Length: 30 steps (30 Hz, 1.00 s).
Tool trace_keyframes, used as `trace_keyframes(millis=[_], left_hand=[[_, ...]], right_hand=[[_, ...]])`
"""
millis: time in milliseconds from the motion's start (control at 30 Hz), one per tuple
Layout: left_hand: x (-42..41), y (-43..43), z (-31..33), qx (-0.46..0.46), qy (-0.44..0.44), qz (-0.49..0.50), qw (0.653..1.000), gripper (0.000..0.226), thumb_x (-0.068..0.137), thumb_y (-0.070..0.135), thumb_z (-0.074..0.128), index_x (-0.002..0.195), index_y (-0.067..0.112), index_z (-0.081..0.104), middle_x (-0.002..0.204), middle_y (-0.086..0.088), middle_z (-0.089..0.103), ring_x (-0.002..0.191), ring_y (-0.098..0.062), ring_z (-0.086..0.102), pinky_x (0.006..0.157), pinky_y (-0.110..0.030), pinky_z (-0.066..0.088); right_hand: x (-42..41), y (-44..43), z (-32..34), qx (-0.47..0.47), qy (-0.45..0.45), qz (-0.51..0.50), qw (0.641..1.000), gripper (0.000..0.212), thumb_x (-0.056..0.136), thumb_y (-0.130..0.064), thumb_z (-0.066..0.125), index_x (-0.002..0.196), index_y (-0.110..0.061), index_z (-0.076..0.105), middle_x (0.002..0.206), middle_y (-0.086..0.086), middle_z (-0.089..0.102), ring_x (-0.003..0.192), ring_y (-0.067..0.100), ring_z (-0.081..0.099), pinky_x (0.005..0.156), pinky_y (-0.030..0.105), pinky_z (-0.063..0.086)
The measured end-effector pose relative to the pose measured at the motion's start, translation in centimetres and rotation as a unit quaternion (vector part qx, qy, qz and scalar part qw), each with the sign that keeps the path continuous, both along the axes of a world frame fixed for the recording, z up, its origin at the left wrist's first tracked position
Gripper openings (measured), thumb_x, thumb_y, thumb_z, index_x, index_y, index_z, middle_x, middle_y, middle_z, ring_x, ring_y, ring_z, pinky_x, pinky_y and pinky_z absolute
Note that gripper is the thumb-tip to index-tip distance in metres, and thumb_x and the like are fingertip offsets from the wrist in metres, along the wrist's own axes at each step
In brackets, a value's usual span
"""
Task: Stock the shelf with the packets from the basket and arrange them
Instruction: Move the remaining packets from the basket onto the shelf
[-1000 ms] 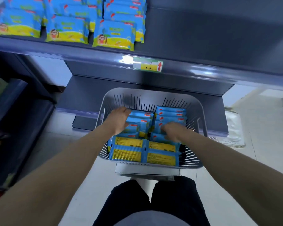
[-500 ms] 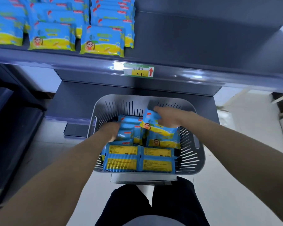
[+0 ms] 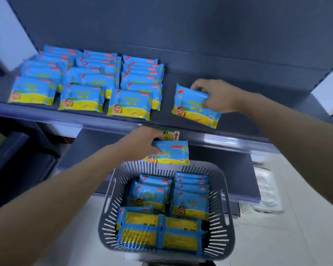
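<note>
Bottom centre: grey slotted basket (image 3: pixel 222 217), part full. Basket packets (image 3: pixel 158 233): two stacks at the near wall lie label-side up with yellow panels, and two stacks behind them lie picture-side up

Half a second ago both hands were down in the basket. Now both are out, each with one packet, and the view has tilted up so more of the shelf shows

Left hand (image 3: pixel 142 143), mid frame, above the basket's far rim and in front of the shelf's front edge: fingers curled round the left end of the left packet (image 3: pixel 171 153), thumb side on top. That packet is in the air, picture-side up, roughly level, just under the price tag (image 3: pixel 171 135) with a red arrow on the shelf lip. Earlier this hand was buried among the basket packets with no packet raised

Right hand (image 3: pixel 213 95), right of centre and higher: fingers over the top right end of the right packet (image 3: pixel 194 106), thumb underneath, pinching it. That packet is tilted, low edge at the shelf (image 3: pixel 219 73) surface near the front lip; cannot tell if it is touching. Earlier the same hand was only lifting a packet just above the basket

Upper left: shelved packets (image 3: pixel 85 81) in three overlapping rows running front to back, picture-side up. The right packet sits to their right, a bare gap between them

Far: dark back panel (image 3: pixel 181 25) behind the shelf
</note>
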<state>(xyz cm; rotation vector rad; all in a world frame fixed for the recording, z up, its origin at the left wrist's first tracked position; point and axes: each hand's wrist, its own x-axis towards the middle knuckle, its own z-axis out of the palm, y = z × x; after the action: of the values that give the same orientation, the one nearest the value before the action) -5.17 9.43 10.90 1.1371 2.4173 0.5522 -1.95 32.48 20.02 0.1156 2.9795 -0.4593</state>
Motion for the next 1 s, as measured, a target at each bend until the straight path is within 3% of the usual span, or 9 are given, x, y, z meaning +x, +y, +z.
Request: trace_keyframes(millis=[100, 233, 400, 567, 667, 767, 867, 1000], left_hand=[[-1.9, 1.7, 4.0, 0.054, 0.049, 0.024, 0.997, 0.015, 0.078, 0.020, 0.073, 0.085, 0.015, 0.060, 0.073, 0.005, 0.055, 0.066, -0.014, 0.050, 0.056, -0.028, 0.036], [-5.1, 5.0, 7.4, 0.110, 0.061, 0.065, 0.990, 0.016, 0.075, 0.015, 0.075, 0.086, 0.014, 0.063, 0.075, 0.000, 0.059, 0.065, -0.015, 0.052, 0.058, -0.026, 0.040], [-9.0, 10.1, 8.4, 0.077, 0.080, 0.075, 0.991, 0.016, 0.077, 0.014, 0.073, 0.089, 0.012, 0.063, 0.075, 0.003, 0.055, 0.067, -0.014, 0.049, 0.052, -0.015, 0.033], [-12.5, 13.1, 7.4, 0.033, 0.087, 0.092, 0.991, 0.018, 0.079, 0.017, 0.072, 0.094, 0.012, 0.064, 0.069, 0.011, 0.049, 0.069, -0.016, 0.050, 0.057, -0.025, 0.035], [-14.6, 14.1, 6.5, 0.016, 0.078, 0.107, 0.991, 0.018, 0.079, 0.017, 0.071, 0.095, 0.013, 0.064, 0.078, 0.003, 0.057, 0.074, -0.021, 0.056, 0.060, -0.027, 0.040], [-16.5, 15.6, 5.9, 0.013, 0.079, 0.114, 0.990, 0.025, 0.081, 0.018, 0.071, 0.104, 0.012, 0.063, 0.079, 0.006, 0.050, 0.078, -0.016, 0.049, 0.062, -0.024, 0.032], [-18.5, 17.1, 5.4, -0.001, 0.096, 0.127, 0.987, 0.036, 0.080, 0.020, 0.071, 0.114, 0.016, 0.062, 0.092, 0.002, 0.052, 0.087, -0.019, 0.052, 0.067, -0.021, 0.032], [-20.9, 18.6, 4.1, -0.016, 0.107, 0.148, 0.983, 0.044, 0.081, 0.023, 0.070, 0.122, 0.015, 0.057, 0.113, -0.002, 0.060, 0.103, -0.022, 0.055, 0.077, -0.023, 0.037]], right_hand=[[-2.9, 2.9, 1.9, 0.004, 0.043, -0.018, 0.999, 0.039, 0.080, 0.000, 0.052, 0.116, -0.014, 0.053, 0.104, 0.007, 0.061, 0.091, 0.026, 0.057, 0.075, 0.035, 0.047], [-7.9, 6.2, 2.3, -0.011, 0.070, -0.025, 0.997, 0.032, 0.081, 0.000, 0.055, 0.110, -0.012, 0.051, 0.105, 0.012, 0.062, 0.092, 0.030, 0.059, 0.074, 0.039, 0.049], [-14.2, 9.0, 0.2, -0.041, 0.062, -0.017, 0.997, 0.026, 0.080, -0.001, 0.064, 0.099, -0.013, 0.052, 0.105, 0.013, 0.062, 0.084, 0.024, 0.055, 0.075, 0.038, 0.049], [-19.2, 11.2, -2.0, -0.062, 0.071, -0.005, 0.996, 0.026, 0.079, -0.004, 0.068, 0.093, -0.018, 0.051, 0.098, 0.007, 0.059, 0.080, 0.020, 0.051, 0.073, 0.034, 0.046], [-21.3, 12.4, -3.2, -0.043, 0.071, 0.006, 0.996, 0.023, 0.081, -0.006, 0.067, 0.097, -0.015, 0.052, 0.099, 0.008, 0.059, 0.080, 0.021, 0.051, 0.072, 0.035, 0.047], [-22.5, 13.3, -4.1, 0.029, 0.085, 0.025, 0.996, 0.022, 0.082, -0.011, 0.062, 0.103, -0.015, 0.056, 0.106, 0.007, 0.058, 0.092, 0.026, 0.056, 0.079, 0.039, 0.049], [-22.7, 13.9, -4.4, 0.093, 0.103, 0.054, 0.989, 0.025, 0.085, -0.011, 0.058, 0.110, -0.013, 0.059, 0.110, 0.007, 0.053, 0.099, 0.029, 0.054, 0.083, 0.040, 0.048], [-22.2, 14.6, -4.5, 0.111, 0.146, 0.072, 0.980, 0.030, 0.091, -0.010, 0.052, 0.121, -0.013, 0.056, 0.118, 0.010, 0.053, 0.111, 0.031, 0.051, 0.089, 0.042, 0.047]])
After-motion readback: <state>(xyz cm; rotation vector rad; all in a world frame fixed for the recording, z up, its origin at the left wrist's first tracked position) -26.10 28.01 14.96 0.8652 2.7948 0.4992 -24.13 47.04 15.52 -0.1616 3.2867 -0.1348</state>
